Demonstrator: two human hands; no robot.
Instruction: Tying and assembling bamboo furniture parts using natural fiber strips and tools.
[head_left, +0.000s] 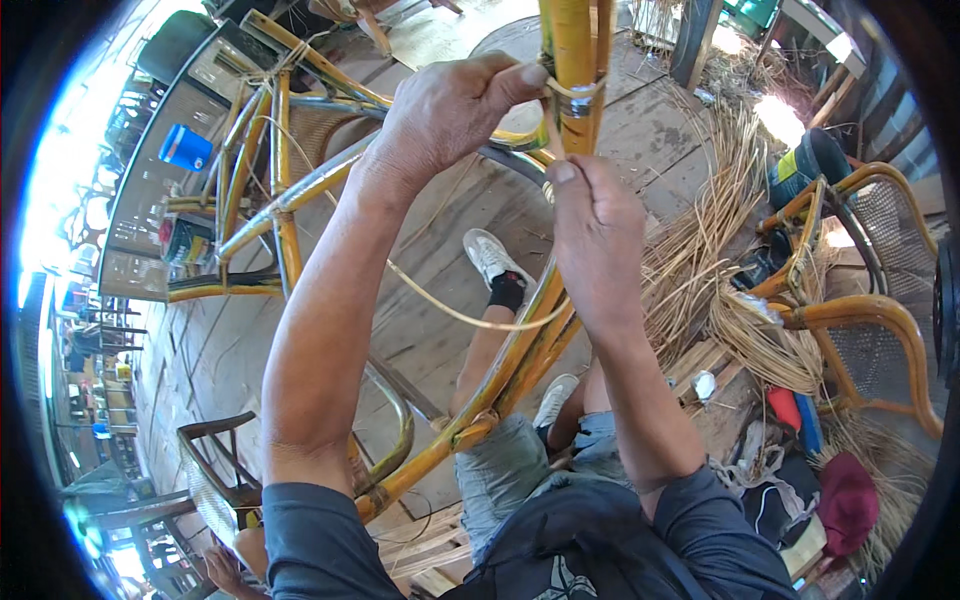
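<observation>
Pinching a pale cane strip point(556, 137) between thumb and fingers, the right hand point(600, 215) sits just below the wrapped joint of an upright yellow pole point(573, 50). The left hand point(450, 110) curls just left of that joint, thumb against its edge; what the hidden fingers grip, I cannot tell. Below both hands hangs a slack cane loop point(470, 318). Beyond, to the right, lie a cane bundle point(715, 230) and a chair point(868, 312).
</observation>
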